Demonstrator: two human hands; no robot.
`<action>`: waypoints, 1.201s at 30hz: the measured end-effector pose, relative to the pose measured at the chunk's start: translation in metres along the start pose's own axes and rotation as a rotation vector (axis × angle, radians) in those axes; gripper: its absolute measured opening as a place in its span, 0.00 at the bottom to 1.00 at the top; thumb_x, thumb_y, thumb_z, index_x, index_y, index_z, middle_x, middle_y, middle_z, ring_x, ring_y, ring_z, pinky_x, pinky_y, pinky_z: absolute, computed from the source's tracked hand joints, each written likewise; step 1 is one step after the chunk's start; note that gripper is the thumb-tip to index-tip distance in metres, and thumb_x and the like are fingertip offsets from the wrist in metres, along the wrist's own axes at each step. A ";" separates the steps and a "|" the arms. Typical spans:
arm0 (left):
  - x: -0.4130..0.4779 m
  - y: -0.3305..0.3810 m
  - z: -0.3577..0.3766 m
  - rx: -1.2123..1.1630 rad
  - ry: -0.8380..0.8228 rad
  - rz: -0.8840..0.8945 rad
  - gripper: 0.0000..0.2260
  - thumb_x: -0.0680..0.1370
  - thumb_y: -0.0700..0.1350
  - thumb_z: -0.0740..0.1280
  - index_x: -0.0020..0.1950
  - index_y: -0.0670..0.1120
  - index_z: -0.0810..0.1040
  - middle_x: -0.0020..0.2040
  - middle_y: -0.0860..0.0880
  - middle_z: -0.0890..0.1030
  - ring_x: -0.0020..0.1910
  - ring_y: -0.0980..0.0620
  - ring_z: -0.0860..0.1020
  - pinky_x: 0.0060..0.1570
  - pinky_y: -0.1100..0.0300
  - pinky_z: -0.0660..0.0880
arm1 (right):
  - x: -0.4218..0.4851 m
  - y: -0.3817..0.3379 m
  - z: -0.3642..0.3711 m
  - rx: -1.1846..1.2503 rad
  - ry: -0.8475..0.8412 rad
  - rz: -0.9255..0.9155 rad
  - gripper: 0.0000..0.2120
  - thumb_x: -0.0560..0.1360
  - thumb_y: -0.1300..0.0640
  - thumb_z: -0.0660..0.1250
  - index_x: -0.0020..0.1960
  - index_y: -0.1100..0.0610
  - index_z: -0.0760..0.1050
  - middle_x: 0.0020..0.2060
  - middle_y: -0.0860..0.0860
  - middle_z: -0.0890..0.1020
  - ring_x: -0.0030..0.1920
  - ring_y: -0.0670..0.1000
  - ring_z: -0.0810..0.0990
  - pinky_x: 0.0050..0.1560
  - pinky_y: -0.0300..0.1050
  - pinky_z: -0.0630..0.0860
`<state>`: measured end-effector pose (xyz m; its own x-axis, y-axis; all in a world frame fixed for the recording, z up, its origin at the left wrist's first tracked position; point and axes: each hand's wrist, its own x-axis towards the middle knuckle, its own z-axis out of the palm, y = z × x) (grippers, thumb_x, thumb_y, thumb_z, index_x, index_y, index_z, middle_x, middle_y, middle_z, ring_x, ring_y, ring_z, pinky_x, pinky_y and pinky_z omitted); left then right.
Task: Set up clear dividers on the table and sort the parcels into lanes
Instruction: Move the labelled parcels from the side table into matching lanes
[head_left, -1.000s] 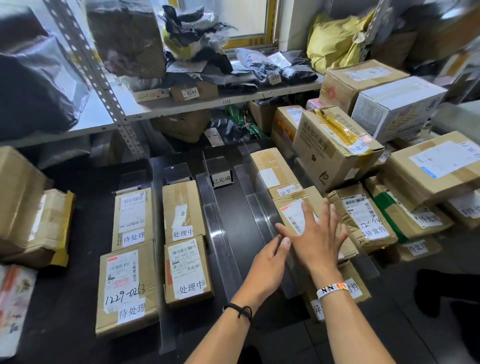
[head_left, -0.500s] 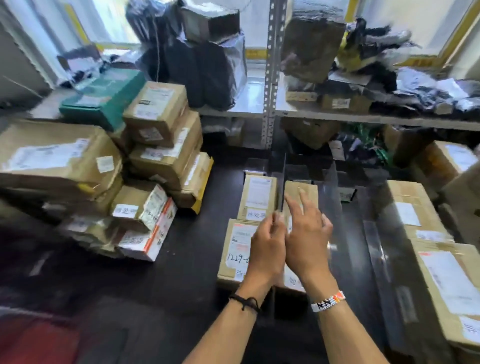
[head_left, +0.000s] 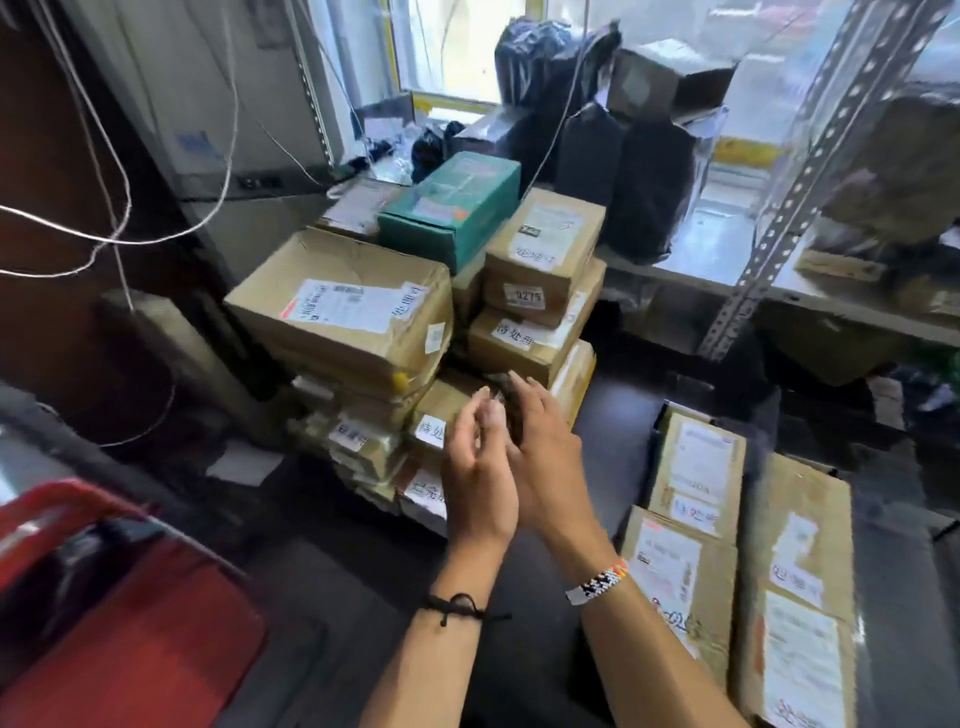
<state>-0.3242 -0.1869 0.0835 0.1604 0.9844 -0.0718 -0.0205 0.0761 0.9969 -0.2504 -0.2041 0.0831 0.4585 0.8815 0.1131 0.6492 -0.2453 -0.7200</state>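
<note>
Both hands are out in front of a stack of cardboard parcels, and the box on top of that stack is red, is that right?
Not quite: the box on top of the stack of cardboard parcels is green, not red, as the head view shows. The rest stands: the left hand and the right hand are out in front of that stack.

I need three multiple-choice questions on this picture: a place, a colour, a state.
1. Where is the green box? A) on the floor B) on the stack of parcels C) in a hand
2. What colour is the cord on the left wrist? A) black B) yellow C) blue
3. How are the left hand and right hand? A) gripping a parcel B) gripping a divider C) open, holding nothing
Answers: 1 B, it tops the pile; 2 A, a dark band; 3 C, both relaxed, empty.
</note>
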 end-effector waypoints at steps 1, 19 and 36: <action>0.010 0.005 -0.008 0.001 0.072 0.030 0.19 0.84 0.54 0.62 0.73 0.49 0.76 0.69 0.52 0.78 0.66 0.63 0.76 0.65 0.66 0.73 | 0.009 -0.012 0.007 0.080 0.003 0.002 0.29 0.84 0.47 0.63 0.82 0.51 0.62 0.80 0.51 0.67 0.79 0.50 0.65 0.76 0.55 0.65; 0.145 0.023 -0.101 -0.390 0.282 -0.431 0.31 0.62 0.63 0.79 0.61 0.52 0.80 0.57 0.49 0.84 0.54 0.49 0.82 0.54 0.49 0.81 | 0.112 -0.080 0.086 0.975 -0.256 0.564 0.58 0.58 0.31 0.79 0.79 0.58 0.65 0.70 0.64 0.77 0.67 0.66 0.79 0.69 0.63 0.75; 0.068 0.067 -0.080 -0.548 0.025 0.057 0.24 0.68 0.52 0.77 0.64 0.49 0.85 0.62 0.45 0.86 0.62 0.42 0.84 0.60 0.44 0.80 | 0.031 -0.036 -0.050 1.171 -0.030 0.158 0.42 0.68 0.36 0.73 0.78 0.34 0.59 0.66 0.44 0.83 0.65 0.50 0.82 0.62 0.62 0.78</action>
<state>-0.3934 -0.1024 0.1424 0.1210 0.9923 -0.0251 -0.5405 0.0871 0.8368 -0.2291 -0.1882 0.1469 0.4595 0.8873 -0.0380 -0.3724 0.1536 -0.9153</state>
